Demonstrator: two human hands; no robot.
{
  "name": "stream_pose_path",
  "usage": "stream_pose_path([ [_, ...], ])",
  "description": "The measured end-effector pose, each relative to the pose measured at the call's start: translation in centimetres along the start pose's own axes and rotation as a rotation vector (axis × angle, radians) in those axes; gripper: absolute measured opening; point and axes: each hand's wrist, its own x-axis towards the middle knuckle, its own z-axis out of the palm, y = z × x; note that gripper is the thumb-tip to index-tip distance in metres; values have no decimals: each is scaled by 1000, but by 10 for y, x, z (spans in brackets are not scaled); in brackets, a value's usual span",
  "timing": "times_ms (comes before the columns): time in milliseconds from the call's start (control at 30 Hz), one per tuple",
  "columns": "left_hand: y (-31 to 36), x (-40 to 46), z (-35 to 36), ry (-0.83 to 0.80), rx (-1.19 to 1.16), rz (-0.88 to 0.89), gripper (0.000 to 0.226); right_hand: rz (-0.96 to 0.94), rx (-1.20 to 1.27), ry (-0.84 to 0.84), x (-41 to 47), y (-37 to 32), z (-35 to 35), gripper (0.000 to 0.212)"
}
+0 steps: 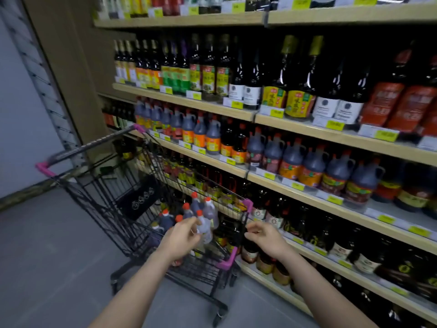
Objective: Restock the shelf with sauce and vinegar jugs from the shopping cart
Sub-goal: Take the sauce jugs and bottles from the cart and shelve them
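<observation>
Grey floor [59, 268] lies bare to our left and behind the shopping cart [99, 197], with a pale wall [21, 138] beyond it. Our left hand [182, 240] reaches over the cart's near rim into the basket, fingers curled around the neck of a jug with an orange cap [203, 227]; motion blur keeps us from telling how firmly we grip it. Our right hand [264, 237] hovers just outside the cart's right edge, fingers loosely bent and holding nothing, close to the pink corner guard [248, 204]. Around the held jug, the other jugs [189, 209] stand upright and packed together in the basket's near right corner, dark liquid under orange caps. Outward from there, the cart's black wire sides rise to a handle with pink ends [45, 168], and the cart sits angled with its right side almost against the shelf [295, 192]. Beside us the wooden shelf boards run in tiers, edged with yellow price tags [298, 186]. On the middle tier, shelved jugs [314, 166] stand in a tight row with their fronts at the board's lip. Taller dark bottles [300, 74] fill the tier above.
</observation>
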Motion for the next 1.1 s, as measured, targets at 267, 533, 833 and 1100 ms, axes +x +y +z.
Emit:
stream_pose_path([
  [267,-150,-5,-84,-53,38,-17,26,11,65,-63,71,-74,130,16],
  [533,-251,52,-110,-99,35,-13,20,48,42,-95,153,-115,206,25],
  [833,-332,170,-92,-254,-8,1,26,53,-35,-111,270,-96,250,20],
  [1100,-387,253,-54,-378,-11,-15,27,164,-103,-123,356,-80,290,39],
])
